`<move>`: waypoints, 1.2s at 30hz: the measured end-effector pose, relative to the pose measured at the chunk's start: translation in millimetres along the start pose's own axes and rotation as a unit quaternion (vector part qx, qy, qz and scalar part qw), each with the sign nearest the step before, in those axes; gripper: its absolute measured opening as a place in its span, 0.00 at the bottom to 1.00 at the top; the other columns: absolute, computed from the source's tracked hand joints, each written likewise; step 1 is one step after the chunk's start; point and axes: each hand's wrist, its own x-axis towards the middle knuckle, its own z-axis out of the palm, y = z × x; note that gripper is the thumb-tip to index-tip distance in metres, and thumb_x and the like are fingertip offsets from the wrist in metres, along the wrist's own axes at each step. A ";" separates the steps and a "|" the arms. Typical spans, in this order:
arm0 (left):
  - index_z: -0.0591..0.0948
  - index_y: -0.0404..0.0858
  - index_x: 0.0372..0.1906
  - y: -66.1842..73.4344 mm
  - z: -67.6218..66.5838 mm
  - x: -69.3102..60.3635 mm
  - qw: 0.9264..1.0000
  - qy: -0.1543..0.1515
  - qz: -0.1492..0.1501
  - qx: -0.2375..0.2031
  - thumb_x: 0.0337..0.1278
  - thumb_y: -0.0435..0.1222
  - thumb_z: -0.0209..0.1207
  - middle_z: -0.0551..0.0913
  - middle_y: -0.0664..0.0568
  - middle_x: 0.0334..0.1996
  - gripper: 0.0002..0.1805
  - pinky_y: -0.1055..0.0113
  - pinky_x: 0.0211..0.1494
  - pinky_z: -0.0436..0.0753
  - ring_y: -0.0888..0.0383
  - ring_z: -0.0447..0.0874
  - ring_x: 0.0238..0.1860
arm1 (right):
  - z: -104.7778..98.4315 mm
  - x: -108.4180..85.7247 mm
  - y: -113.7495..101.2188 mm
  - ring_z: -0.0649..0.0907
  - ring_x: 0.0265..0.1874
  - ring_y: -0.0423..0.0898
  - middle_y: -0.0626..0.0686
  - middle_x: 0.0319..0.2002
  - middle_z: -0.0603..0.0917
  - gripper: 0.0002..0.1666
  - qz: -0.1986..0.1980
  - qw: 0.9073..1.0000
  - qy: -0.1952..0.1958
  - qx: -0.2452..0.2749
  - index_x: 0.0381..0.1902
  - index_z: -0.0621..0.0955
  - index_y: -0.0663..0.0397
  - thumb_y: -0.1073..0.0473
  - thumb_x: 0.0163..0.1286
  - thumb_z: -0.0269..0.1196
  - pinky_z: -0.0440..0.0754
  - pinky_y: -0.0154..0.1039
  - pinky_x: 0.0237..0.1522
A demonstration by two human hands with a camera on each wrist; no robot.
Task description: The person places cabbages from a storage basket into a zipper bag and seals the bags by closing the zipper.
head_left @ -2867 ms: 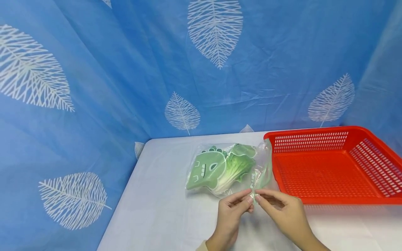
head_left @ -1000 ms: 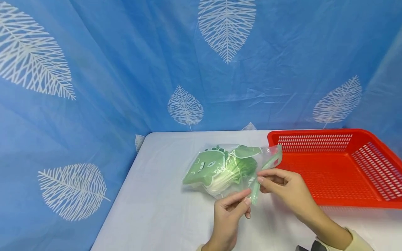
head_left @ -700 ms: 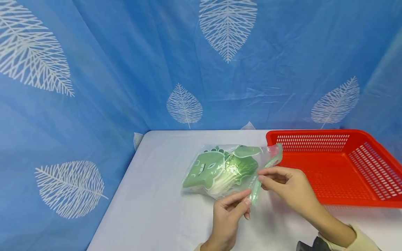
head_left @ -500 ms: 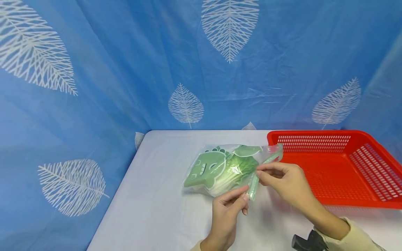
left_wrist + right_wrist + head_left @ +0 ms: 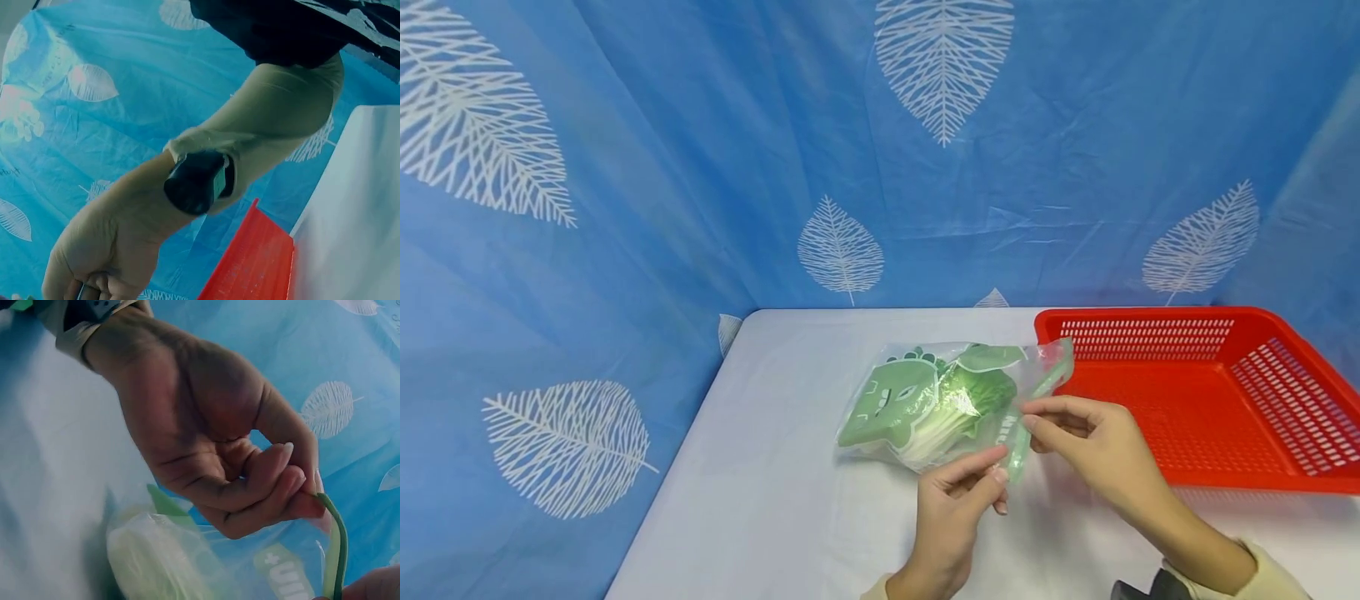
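A clear zip bag (image 5: 880,408) printed with a green cartoon animal lies on the white table, its mouth toward the right. Inside it is a leafy green vegetable (image 5: 947,417) with white stalks, like a cabbage. My left hand (image 5: 951,512) pinches the lower end of the green zip strip (image 5: 1018,446) between thumb and index finger. Farther up the strip, my right hand (image 5: 1101,450) pinches it the same way. In the right wrist view, the zip strip (image 5: 340,550) runs down from one hand's pinch to fingers at the bottom edge.
A red plastic basket (image 5: 1172,417) with slotted walls stands on the right, close behind my right hand. The bag's top right corner overlaps its near-left rim. A blue cloth with white leaf prints (image 5: 842,246) hangs behind the white table (image 5: 760,458).
My right hand has moved up and right along the strip, away from the left hand, since the earliest frame. The bag's mouth has straightened. Over the last half second both hands shift slightly right.
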 end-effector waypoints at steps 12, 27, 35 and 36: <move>0.82 0.20 0.54 -6.6 8.0 -6.5 0.999 -0.024 0.026 -0.026 0.62 0.23 0.62 0.83 0.52 0.35 0.16 0.74 0.36 0.85 0.65 0.82 0.30 | -6.4 -4.9 1.9 0.90 0.34 0.45 0.48 0.41 0.90 0.15 -0.023 1.000 0.006 -0.013 0.48 0.89 0.51 0.50 0.69 0.71 0.86 0.38 0.36; 0.89 0.36 0.52 8.4 -115.6 48.8 0.809 0.044 0.278 0.517 0.63 0.34 0.69 0.83 0.54 0.34 0.14 0.68 0.41 0.81 0.60 0.79 0.37 | 16.8 20.0 32.3 0.89 0.33 0.45 0.51 0.37 0.90 0.11 -0.045 0.999 0.021 -0.007 0.46 0.88 0.55 0.56 0.69 0.71 0.86 0.36 0.35; 0.90 0.37 0.49 22.9 -177.0 62.0 0.876 0.216 -0.009 0.431 0.66 0.46 0.66 0.89 0.46 0.43 0.17 0.52 0.51 0.83 0.48 0.85 0.47 | 37.5 16.0 40.3 0.89 0.31 0.46 0.52 0.34 0.89 0.10 -0.062 0.996 0.065 0.022 0.45 0.89 0.56 0.59 0.69 0.71 0.86 0.31 0.36; 0.91 0.37 0.48 24.0 -178.5 63.2 0.885 0.216 -0.041 0.410 0.65 0.48 0.67 0.89 0.46 0.46 0.19 0.49 0.56 0.81 0.46 0.84 0.52 | 38.0 15.3 40.0 0.89 0.31 0.46 0.52 0.34 0.89 0.10 -0.062 0.996 0.067 0.021 0.46 0.89 0.56 0.58 0.69 0.71 0.86 0.31 0.36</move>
